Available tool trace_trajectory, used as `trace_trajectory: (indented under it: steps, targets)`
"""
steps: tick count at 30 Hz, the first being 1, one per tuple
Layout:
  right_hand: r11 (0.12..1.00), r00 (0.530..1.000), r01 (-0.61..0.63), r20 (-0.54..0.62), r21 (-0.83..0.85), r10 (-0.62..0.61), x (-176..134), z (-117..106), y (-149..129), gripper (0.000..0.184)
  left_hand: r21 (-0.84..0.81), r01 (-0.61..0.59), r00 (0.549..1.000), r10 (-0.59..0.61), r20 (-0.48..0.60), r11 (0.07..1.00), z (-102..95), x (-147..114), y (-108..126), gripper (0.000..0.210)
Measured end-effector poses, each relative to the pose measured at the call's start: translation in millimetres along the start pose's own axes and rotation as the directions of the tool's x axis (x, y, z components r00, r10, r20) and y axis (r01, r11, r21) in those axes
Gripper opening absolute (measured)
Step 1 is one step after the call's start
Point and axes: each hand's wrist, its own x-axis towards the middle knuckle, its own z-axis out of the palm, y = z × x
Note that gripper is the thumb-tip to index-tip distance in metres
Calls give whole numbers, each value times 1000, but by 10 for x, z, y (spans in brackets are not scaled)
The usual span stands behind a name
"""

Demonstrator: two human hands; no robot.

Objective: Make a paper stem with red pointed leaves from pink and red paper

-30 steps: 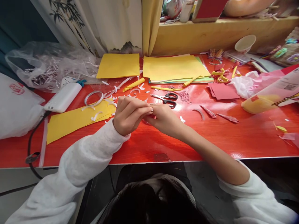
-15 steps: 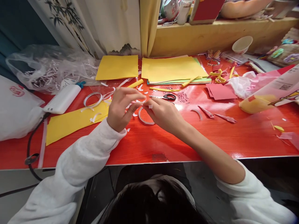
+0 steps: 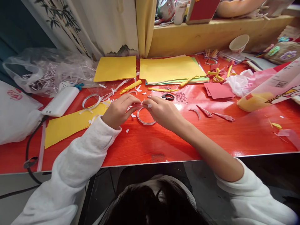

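Above the red tabletop my left hand (image 3: 120, 111) and my right hand (image 3: 163, 113) meet fingertip to fingertip. Both are closed in a pinch, and what lies between the fingers is mostly hidden. A small white scrap (image 3: 149, 106) shows against my right fingers. Just below the hands lies a narrow ring, like a roll of thin tape (image 3: 145, 123). Scissors with black handles (image 3: 168, 97) rest behind my right hand, their blades partly covered. A second tape roll (image 3: 83, 104) lies left of my left hand, with white strips near it.
Yellow sheets (image 3: 114, 68) and a paper stack (image 3: 168, 67) lie at the back. A yellow strip of paper (image 3: 65, 128), a white power strip (image 3: 61, 101) and plastic bags (image 3: 16, 115) are on the left. Red paper (image 3: 219, 90) and a tilted cup (image 3: 260, 93) stand right.
My left hand has come down and closed, its fingertips now meeting those of my right hand. My right hand stays pinched in nearly the same place. The view has shifted slightly.
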Motion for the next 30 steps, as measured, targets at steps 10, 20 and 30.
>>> trace_trajectory:
  steps: [10,20,30]
  targets:
    - [994,1000,-12,11,110,11,21,13,2,27,-11,22,997,-22,-70,1000,37,-11,35,13]
    - [950,989,-119,125,289,86,50,32,13,33,23,47,998,-46,-36,999,81,-21,36,9]
    - [925,983,-176,8,336,184,53,58,60,25,66,92,995,-90,-32,994,91,-38,50,16]
